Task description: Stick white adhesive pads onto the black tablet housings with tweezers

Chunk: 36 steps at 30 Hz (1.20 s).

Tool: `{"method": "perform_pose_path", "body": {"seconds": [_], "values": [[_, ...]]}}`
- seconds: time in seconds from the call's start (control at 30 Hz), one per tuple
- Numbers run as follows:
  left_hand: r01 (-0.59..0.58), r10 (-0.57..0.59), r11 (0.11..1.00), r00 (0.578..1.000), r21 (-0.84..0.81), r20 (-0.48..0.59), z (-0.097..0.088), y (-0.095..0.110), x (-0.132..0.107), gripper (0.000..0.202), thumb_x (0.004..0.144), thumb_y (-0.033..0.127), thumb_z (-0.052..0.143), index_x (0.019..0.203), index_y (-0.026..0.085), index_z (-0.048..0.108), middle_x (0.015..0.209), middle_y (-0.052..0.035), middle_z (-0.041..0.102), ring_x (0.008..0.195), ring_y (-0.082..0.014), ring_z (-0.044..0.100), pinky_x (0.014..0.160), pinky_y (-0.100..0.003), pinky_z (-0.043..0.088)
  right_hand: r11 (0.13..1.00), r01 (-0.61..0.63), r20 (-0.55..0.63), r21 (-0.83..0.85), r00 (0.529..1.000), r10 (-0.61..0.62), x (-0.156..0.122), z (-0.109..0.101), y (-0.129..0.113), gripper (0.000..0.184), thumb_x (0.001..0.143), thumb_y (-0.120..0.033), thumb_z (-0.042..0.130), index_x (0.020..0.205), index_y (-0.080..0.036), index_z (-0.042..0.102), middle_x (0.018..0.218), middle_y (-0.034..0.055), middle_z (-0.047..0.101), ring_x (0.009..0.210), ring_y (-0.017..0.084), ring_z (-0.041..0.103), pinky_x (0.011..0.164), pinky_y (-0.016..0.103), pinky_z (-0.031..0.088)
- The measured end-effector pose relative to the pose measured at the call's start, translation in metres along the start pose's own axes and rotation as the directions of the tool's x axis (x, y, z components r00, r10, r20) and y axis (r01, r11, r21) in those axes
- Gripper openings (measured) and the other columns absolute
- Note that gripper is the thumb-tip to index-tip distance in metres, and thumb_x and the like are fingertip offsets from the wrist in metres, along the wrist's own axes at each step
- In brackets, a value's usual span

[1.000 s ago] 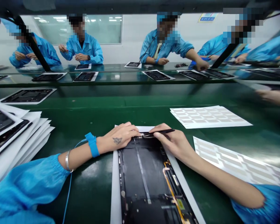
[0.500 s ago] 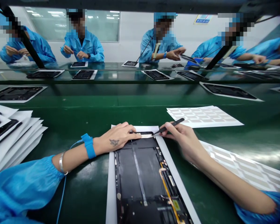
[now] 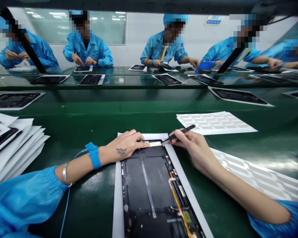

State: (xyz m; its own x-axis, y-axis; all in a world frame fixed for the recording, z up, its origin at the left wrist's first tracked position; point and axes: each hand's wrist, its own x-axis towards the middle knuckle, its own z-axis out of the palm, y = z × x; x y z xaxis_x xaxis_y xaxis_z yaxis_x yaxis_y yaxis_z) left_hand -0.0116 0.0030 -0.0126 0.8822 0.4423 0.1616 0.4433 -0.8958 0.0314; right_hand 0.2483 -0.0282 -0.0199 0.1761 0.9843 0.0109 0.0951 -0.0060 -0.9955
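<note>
An opened tablet [image 3: 136, 185], its dark inside facing up, lies on a white sheet [image 3: 118, 205] in front of me. My left hand [image 3: 126, 144] rests across its upper left corner. The stretched index finger presses on a white strip [image 3: 155, 144] along the top edge, while the other fingers bend over the rim. In my right hand [image 3: 197, 148] are black tweezers [image 3: 185, 130], pinched between thumb and fingers. Their tips are at the strip's right end, by the tablet's upper right corner. Whether they grip the strip is too small to tell.
Sheets of pale stickers [image 3: 216, 123] lie beyond and beside my right arm. To the left rises a stack of white sheets [image 3: 27, 142] with dark tablet parts. More tablets [image 3: 238, 96] lie on green surfaces ahead. Co-workers in blue [image 3: 88, 49] sit opposite. A blue wrist strap's cord [image 3: 66, 211] hangs down.
My hands and the tweezers have hardly moved. Opposite, one co-worker has lowered a tablet and reached sideways; another has brought both hands down to a tablet. Tablets on the nearer strip ahead have shifted slightly left.
</note>
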Motion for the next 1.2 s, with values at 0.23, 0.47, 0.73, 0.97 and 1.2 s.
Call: {"method": "perform_pose_path", "body": {"seconds": [0.23,0.47,0.73,0.97,1.2], "values": [[0.006,-0.006,1.0,1.0,-0.001,0.005,-0.001,0.001,-0.001,0.047,0.095,0.004,0.04,0.133,0.027,0.054,0.122,-0.0066,0.057,0.095,-0.0191,0.049,0.076,-0.029,0.042,0.997,0.006,0.006,-0.076,1.0,-0.005,0.0,-0.002,0.002,0.054,0.058,-0.072,0.077,0.069,-0.019,0.07,0.066,0.0024,0.064,0.07,0.018,0.064,0.079,0.033,0.058],[0.003,-0.019,0.993,0.99,0.116,0.138,-0.018,0.008,0.011,0.047,0.096,0.008,0.039,0.137,0.028,0.051,0.112,-0.0066,0.057,0.089,-0.0183,0.05,0.069,-0.027,0.041,0.997,0.013,-0.027,0.075,1.0,-0.011,0.005,-0.005,-0.008,0.049,0.064,-0.066,0.078,0.079,-0.02,0.075,0.069,0.0039,0.067,0.071,0.019,0.065,0.076,0.035,0.06],[-0.058,0.014,0.96,0.987,0.273,0.161,-0.014,0.014,0.032,0.053,0.1,0.015,0.036,0.149,0.036,0.036,0.105,-0.008,0.056,0.082,-0.0205,0.053,0.065,-0.029,0.042,0.981,-0.064,0.14,0.183,0.989,0.038,0.005,-0.002,-0.011,0.039,0.065,-0.055,0.083,0.083,-0.02,0.076,0.077,0.0051,0.073,0.078,0.02,0.069,0.083,0.038,0.057],[-0.111,0.106,0.993,0.989,-0.042,-0.104,0.003,-0.005,-0.008,0.04,0.093,0.008,0.039,0.127,0.018,0.058,0.126,-0.0093,0.062,0.112,-0.0207,0.057,0.094,-0.034,0.049,0.977,0.159,0.284,-0.14,0.952,-0.114,-0.006,0.012,-0.012,0.042,0.074,-0.061,0.072,0.076,-0.019,0.078,0.1,0.0094,0.073,0.092,0.026,0.067,0.086,0.037,0.051],[-0.142,0.125,0.986,0.976,-0.092,-0.177,0.008,-0.007,-0.006,0.038,0.091,0.006,0.042,0.121,0.015,0.063,0.122,-0.0091,0.067,0.114,-0.022,0.06,0.096,-0.035,0.051,0.972,0.155,0.295,-0.175,0.95,-0.098,-0.007,0.014,-0.008,0.042,0.075,-0.061,0.07,0.069,-0.02,0.078,0.099,0.0086,0.073,0.091,0.025,0.065,0.087,0.036,0.047]]}}
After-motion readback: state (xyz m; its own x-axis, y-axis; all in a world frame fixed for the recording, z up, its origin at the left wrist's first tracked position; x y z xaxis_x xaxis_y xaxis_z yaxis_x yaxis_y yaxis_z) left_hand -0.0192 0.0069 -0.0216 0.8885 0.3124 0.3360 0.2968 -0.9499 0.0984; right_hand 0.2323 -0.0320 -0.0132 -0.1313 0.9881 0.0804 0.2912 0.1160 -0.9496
